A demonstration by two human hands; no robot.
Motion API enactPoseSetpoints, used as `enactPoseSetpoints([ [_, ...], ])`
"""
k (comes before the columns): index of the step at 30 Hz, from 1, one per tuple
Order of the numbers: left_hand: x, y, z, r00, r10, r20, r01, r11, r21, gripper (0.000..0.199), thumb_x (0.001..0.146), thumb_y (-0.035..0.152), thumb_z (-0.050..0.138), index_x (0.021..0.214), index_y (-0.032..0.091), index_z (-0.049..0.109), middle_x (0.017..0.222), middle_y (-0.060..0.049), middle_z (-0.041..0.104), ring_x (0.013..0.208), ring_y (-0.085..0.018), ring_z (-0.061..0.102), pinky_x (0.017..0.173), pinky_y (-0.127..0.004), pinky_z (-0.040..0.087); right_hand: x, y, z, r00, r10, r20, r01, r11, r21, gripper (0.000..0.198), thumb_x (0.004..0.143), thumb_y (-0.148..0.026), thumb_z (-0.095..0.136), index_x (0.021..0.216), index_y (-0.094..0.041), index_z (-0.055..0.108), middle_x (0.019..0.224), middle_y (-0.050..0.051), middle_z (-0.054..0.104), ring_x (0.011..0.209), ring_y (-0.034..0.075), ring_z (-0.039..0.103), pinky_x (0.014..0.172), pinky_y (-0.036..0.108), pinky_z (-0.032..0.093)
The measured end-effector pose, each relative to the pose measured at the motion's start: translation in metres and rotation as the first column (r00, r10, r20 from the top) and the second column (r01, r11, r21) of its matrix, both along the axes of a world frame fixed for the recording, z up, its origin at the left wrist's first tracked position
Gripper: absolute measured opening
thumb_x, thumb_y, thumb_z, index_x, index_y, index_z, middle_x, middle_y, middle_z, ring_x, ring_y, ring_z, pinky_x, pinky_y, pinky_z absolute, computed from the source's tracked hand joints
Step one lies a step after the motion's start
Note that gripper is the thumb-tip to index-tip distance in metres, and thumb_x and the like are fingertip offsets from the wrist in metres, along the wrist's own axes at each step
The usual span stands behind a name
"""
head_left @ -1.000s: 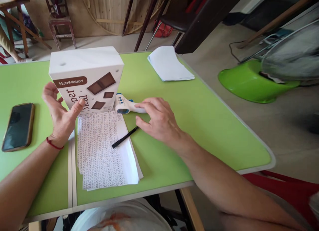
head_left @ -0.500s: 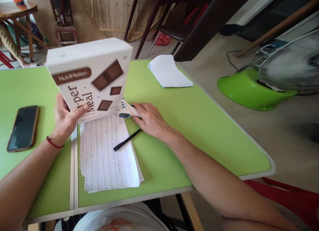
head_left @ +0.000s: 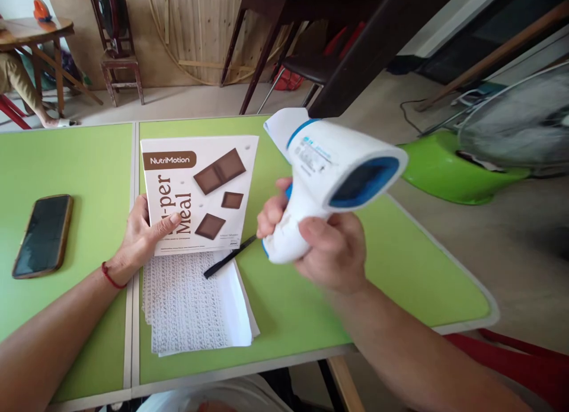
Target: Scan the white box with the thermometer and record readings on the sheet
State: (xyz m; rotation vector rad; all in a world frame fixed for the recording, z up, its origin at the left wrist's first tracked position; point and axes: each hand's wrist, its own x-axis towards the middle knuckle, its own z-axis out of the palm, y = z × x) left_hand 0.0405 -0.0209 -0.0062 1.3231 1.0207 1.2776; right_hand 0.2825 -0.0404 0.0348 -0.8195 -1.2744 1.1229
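Note:
My left hand [head_left: 146, 231] grips the lower left edge of a white box [head_left: 213, 216] with brown chocolate pictures and a NutriMotion label, thumb on its front. The box tilts over the top of a stack of handwritten sheets [head_left: 186, 314]. My right hand [head_left: 324, 240] is wrapped around the handle of a white and blue infrared thermometer [head_left: 320, 157], raised above the table to the right of the box. Its dark screen faces toward me. A black pen [head_left: 226, 258] lies across the sheets, its upper end near the box's lower right corner.
A phone [head_left: 43, 237] in a brown case lies on the green table [head_left: 400, 270] at the left. White papers [head_left: 280, 127] at the far edge are partly hidden behind the thermometer. A floor fan [head_left: 524, 121] and green basin-like object [head_left: 448, 169] stand at the right.
My right hand has lifted the thermometer off the table, up and toward me. My left hand has moved the box right and lower, so its front now faces me more squarely.

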Motion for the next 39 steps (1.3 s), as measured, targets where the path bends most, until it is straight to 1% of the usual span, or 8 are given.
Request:
enactPoseSetpoints([
  [3, 0.001, 0.0, 0.005, 0.997, 0.031, -0.069, -0.032, 0.999, -0.015, 0.058, 0.071, 0.046, 0.077, 0.112, 0.016, 0.048, 0.113, -0.013, 0.059, 0.103, -0.033, 0.058, 0.084, -0.049, 0.05, -0.011, -0.019, 0.011, 0.957, 0.257, -0.134, -0.269, 0.96, -0.08, 0.035, 0.074, -0.042, 0.066, 0.104, -0.024, 0.058, 0.067, -0.003, 0.054, 0.054, 0.012, 0.051, 0.05, 0.028, 0.046],
  [5, 0.001, 0.0, 0.007, 0.995, 0.028, -0.097, -0.028, 1.0, 0.003, 0.057, 0.071, 0.048, 0.076, 0.11, 0.016, 0.05, 0.109, -0.013, 0.061, 0.099, -0.032, 0.059, 0.08, -0.048, 0.051, -0.018, -0.026, 0.014, 0.929, 0.328, -0.172, -0.352, 0.926, -0.133, 0.033, 0.075, -0.041, 0.066, 0.102, -0.023, 0.059, 0.067, -0.003, 0.055, 0.055, 0.012, 0.052, 0.05, 0.028, 0.045],
  [8, 0.001, 0.0, 0.008, 0.993, 0.018, -0.114, -0.015, 0.999, 0.028, 0.051, 0.071, 0.047, 0.076, 0.107, 0.017, 0.054, 0.102, -0.011, 0.063, 0.091, -0.031, 0.061, 0.074, -0.045, 0.052, -0.03, -0.028, 0.014, 0.906, 0.378, -0.19, -0.411, 0.893, -0.183, 0.026, 0.078, -0.041, 0.064, 0.095, -0.022, 0.058, 0.066, -0.002, 0.056, 0.055, 0.012, 0.052, 0.051, 0.029, 0.045],
  [12, 0.0, 0.001, 0.007, 0.996, 0.005, -0.088, -0.001, 0.999, 0.042, 0.049, 0.072, 0.045, 0.076, 0.107, 0.018, 0.055, 0.1, -0.01, 0.064, 0.089, -0.029, 0.062, 0.071, -0.042, 0.053, -0.045, -0.026, 0.005, 0.909, 0.365, -0.2, -0.403, 0.894, -0.196, 0.023, 0.08, -0.038, 0.061, 0.095, -0.021, 0.058, 0.063, -0.003, 0.056, 0.053, 0.012, 0.051, 0.052, 0.029, 0.045],
  [16, 0.0, 0.001, 0.008, 0.995, -0.045, -0.084, 0.051, 0.996, 0.069, 0.048, 0.073, 0.042, 0.076, 0.11, 0.018, 0.055, 0.101, -0.01, 0.064, 0.088, -0.028, 0.062, 0.072, -0.042, 0.053, -0.054, -0.025, -0.005, 0.911, 0.337, -0.236, -0.379, 0.911, -0.162, 0.022, 0.081, -0.036, 0.061, 0.096, -0.021, 0.057, 0.063, -0.003, 0.056, 0.053, 0.011, 0.051, 0.052, 0.028, 0.043],
  [21, 0.001, 0.0, 0.011, 0.996, -0.049, -0.079, 0.054, 0.996, 0.067, 0.047, 0.074, 0.041, 0.076, 0.108, 0.017, 0.055, 0.1, -0.01, 0.065, 0.085, -0.028, 0.063, 0.071, -0.043, 0.054, -0.058, -0.025, -0.013, 0.938, 0.287, -0.194, -0.318, 0.935, -0.154, 0.023, 0.079, -0.035, 0.063, 0.096, -0.022, 0.057, 0.064, -0.003, 0.056, 0.053, 0.01, 0.05, 0.051, 0.028, 0.043],
  [27, 0.0, 0.0, 0.01, 0.996, -0.058, -0.067, 0.061, 0.997, 0.054, 0.049, 0.073, 0.041, 0.076, 0.111, 0.018, 0.054, 0.103, -0.01, 0.064, 0.088, -0.028, 0.063, 0.073, -0.042, 0.054, -0.062, -0.025, -0.016, 0.954, 0.247, -0.172, -0.276, 0.946, -0.172, 0.027, 0.077, -0.036, 0.065, 0.098, -0.021, 0.056, 0.065, -0.004, 0.056, 0.054, 0.011, 0.05, 0.05, 0.028, 0.043],
  [39, -0.002, 0.002, 0.006, 0.993, -0.082, -0.082, 0.089, 0.992, 0.085, 0.047, 0.076, 0.039, 0.074, 0.113, 0.02, 0.054, 0.107, -0.01, 0.064, 0.093, -0.029, 0.063, 0.078, -0.043, 0.053, -0.065, -0.025, -0.018, 0.947, 0.252, -0.197, -0.288, 0.94, -0.181, 0.03, 0.078, -0.041, 0.066, 0.098, -0.021, 0.055, 0.065, -0.004, 0.057, 0.053, 0.011, 0.052, 0.05, 0.028, 0.044],
])
